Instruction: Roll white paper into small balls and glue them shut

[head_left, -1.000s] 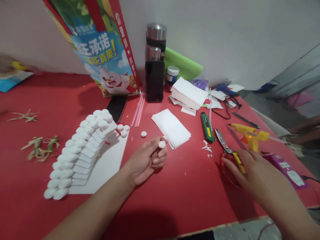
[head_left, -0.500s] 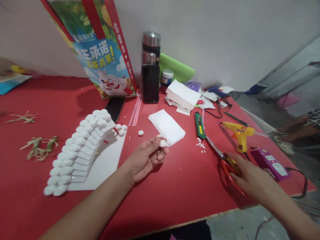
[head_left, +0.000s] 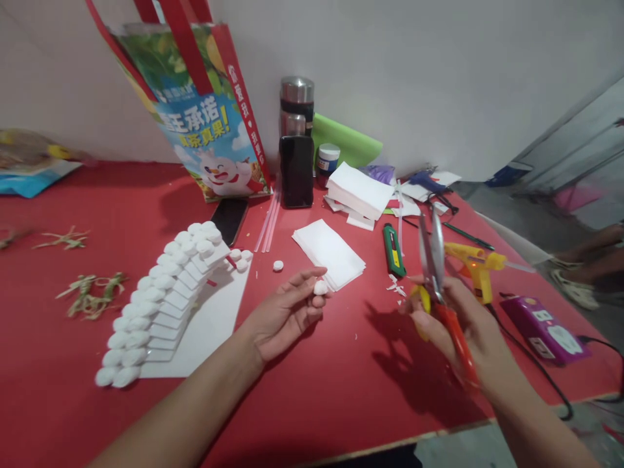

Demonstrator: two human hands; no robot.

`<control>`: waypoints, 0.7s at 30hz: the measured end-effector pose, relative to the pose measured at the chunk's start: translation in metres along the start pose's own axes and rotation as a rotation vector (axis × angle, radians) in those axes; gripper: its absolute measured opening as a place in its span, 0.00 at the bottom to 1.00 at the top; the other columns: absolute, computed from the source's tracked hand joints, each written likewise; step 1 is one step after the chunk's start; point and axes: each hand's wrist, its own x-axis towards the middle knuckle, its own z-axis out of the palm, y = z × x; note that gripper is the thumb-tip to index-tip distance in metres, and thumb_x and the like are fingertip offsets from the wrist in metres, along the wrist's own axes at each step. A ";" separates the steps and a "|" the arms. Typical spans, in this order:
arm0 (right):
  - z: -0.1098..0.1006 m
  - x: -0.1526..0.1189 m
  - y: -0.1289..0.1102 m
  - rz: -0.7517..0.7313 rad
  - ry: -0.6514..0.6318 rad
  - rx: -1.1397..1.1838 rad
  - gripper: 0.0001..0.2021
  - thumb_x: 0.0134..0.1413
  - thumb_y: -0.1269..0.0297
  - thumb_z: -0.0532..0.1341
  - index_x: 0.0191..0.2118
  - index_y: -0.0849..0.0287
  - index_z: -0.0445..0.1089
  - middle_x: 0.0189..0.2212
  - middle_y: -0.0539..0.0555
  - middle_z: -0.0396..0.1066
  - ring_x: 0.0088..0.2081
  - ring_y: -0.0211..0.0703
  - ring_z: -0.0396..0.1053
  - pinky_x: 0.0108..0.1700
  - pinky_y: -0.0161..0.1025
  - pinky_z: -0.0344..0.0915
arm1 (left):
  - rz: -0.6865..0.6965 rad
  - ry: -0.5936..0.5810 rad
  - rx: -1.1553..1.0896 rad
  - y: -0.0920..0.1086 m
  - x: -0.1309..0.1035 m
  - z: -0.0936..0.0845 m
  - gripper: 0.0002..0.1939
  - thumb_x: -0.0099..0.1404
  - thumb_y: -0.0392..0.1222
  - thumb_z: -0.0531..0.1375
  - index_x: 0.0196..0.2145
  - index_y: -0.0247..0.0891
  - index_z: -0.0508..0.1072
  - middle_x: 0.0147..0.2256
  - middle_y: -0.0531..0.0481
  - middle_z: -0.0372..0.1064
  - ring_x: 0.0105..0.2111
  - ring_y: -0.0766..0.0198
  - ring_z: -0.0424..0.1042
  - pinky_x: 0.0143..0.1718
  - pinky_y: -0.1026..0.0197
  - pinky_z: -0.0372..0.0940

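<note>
My left hand [head_left: 285, 315] pinches a small white round piece [head_left: 320, 287] between thumb and fingers, above the red table. In my right hand [head_left: 475, 325] is a pair of scissors [head_left: 432, 260] with red and yellow handles, raised off the table with the blades pointing up. To the left stands a curved white stepped model [head_left: 173, 305], edged with rows of white round pieces, on a white sheet [head_left: 214, 325]. One loose white disc [head_left: 277, 266] lies near my left hand, beyond it. A stack of white cards [head_left: 331, 253] lies just past my fingertips.
A green utility knife [head_left: 393, 250] lies beside white scraps [head_left: 396, 285]. On the right are a yellow glue gun [head_left: 478, 263] and a purple power box [head_left: 546, 328]. A printed bag [head_left: 214, 130], a propped phone [head_left: 297, 172] and a steel flask [head_left: 297, 91] stand behind.
My right hand has lifted the scissors off the table and turned their blades upward. My left hand still holds the white piece, which now shows more clearly. The view has shifted slightly.
</note>
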 end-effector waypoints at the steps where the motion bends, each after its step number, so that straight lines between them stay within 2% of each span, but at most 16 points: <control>1: 0.006 0.010 -0.007 -0.026 -0.030 0.029 0.19 0.65 0.53 0.68 0.56 0.49 0.68 0.36 0.50 0.71 0.33 0.42 0.73 0.36 0.37 0.72 | 0.009 0.016 -0.001 0.001 0.000 0.000 0.05 0.70 0.28 0.65 0.42 0.29 0.82 0.32 0.45 0.75 0.28 0.70 0.75 0.30 0.71 0.73; 3: 0.019 0.030 -0.021 -0.058 -0.088 0.066 0.18 0.65 0.53 0.67 0.56 0.50 0.68 0.34 0.49 0.69 0.32 0.40 0.70 0.34 0.36 0.70 | 0.020 0.047 -0.001 0.002 0.001 0.001 0.08 0.73 0.28 0.61 0.42 0.28 0.82 0.33 0.43 0.77 0.30 0.68 0.78 0.33 0.70 0.76; 6: 0.039 0.057 -0.033 -0.085 -0.100 0.116 0.16 0.67 0.51 0.65 0.54 0.52 0.69 0.32 0.49 0.69 0.28 0.39 0.65 0.30 0.36 0.65 | 0.013 0.089 0.018 0.004 0.000 0.004 0.11 0.74 0.27 0.58 0.43 0.25 0.82 0.35 0.41 0.79 0.31 0.66 0.81 0.37 0.70 0.78; 10: 0.056 0.072 -0.024 -0.188 -0.073 0.130 0.16 0.67 0.52 0.66 0.54 0.51 0.68 0.30 0.46 0.66 0.27 0.38 0.62 0.31 0.36 0.64 | -0.008 0.124 0.037 0.006 -0.002 0.005 0.10 0.72 0.24 0.59 0.42 0.23 0.82 0.35 0.39 0.80 0.30 0.67 0.81 0.36 0.72 0.78; 13: 0.051 0.070 -0.010 -0.312 -0.172 0.014 0.26 0.63 0.51 0.68 0.61 0.50 0.63 0.37 0.50 0.70 0.35 0.43 0.69 0.38 0.40 0.70 | 0.012 0.122 0.039 0.006 -0.003 0.003 0.08 0.67 0.24 0.65 0.42 0.26 0.83 0.35 0.41 0.81 0.28 0.68 0.80 0.32 0.73 0.76; 17: 0.038 0.068 -0.003 -0.414 -0.279 -0.241 0.35 0.58 0.42 0.71 0.64 0.50 0.61 0.54 0.59 0.72 0.50 0.54 0.74 0.51 0.47 0.73 | 0.135 0.125 0.019 0.006 0.000 0.000 0.08 0.60 0.22 0.70 0.37 0.29 0.84 0.37 0.41 0.83 0.25 0.73 0.76 0.30 0.74 0.74; 21: 0.036 0.069 -0.006 -0.435 -0.350 -0.313 0.41 0.53 0.35 0.71 0.65 0.49 0.59 0.54 0.60 0.72 0.52 0.57 0.74 0.52 0.50 0.74 | 0.181 0.230 -0.015 0.008 0.003 0.002 0.10 0.59 0.21 0.71 0.35 0.31 0.85 0.34 0.44 0.83 0.32 0.66 0.82 0.37 0.71 0.78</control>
